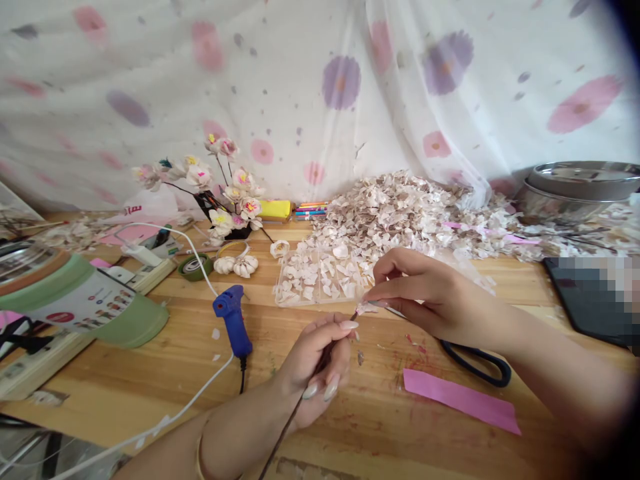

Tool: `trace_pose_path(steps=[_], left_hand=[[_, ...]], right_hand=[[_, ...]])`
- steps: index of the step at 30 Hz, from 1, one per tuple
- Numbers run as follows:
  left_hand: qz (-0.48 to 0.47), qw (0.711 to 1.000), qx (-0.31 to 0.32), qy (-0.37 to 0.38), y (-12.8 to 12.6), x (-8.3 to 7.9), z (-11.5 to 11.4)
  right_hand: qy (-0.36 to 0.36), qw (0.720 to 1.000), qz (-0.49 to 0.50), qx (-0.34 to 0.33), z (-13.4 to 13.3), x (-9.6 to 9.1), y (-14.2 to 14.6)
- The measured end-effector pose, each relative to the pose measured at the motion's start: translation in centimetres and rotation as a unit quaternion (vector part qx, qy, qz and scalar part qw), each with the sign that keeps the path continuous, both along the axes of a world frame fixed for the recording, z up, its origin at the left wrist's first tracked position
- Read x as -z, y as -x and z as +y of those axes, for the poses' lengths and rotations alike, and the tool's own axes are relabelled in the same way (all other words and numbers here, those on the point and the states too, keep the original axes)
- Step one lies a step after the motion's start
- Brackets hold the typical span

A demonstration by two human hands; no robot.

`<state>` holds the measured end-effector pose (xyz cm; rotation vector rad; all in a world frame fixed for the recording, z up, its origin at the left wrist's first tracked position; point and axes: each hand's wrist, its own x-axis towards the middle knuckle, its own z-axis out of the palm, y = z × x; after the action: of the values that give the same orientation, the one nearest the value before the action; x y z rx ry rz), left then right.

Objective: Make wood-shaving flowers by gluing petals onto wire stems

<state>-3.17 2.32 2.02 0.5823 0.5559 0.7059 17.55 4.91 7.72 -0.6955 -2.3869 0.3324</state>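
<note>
- Thin dark wire stem (300,400) sits pinched in left hand (320,367), fingers curled round it, tip up near table middle, tail running to the near edge.
- Right hand (425,297) pinches a small pale petal (361,308) against the stem tip.
- Black-handled scissors (475,363) lie under the right wrist; pink paper strip (463,400) just nearer.
- Clear plastic tray of petals (315,280) sits just behind the hands, heap of pale petals (400,213) toward the far edge.
- Blue glue gun (233,320) stands left of the hands.
</note>
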Motion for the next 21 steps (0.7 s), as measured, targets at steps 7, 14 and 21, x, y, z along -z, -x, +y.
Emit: trace_pose_path(steps=[7,14,21], left_hand=[[0.021,0.999,-0.006,-0.033,-0.2,0.1,-0.3],[0.066,0.996,-0.028,-0.058,-0.4,0.2,-0.7],[0.052,0.996,-0.021,-0.072,-0.4,0.2,-1.0]], right_hand=[[0.009,1.0,-0.018,0.001,-0.4,-0.1,0.1],[-0.029,0.999,0.009,-0.014,-0.7,-0.6,0.2],[-0.035,0.999,-0.013,-0.006,-0.8,-0.4,0.1]])
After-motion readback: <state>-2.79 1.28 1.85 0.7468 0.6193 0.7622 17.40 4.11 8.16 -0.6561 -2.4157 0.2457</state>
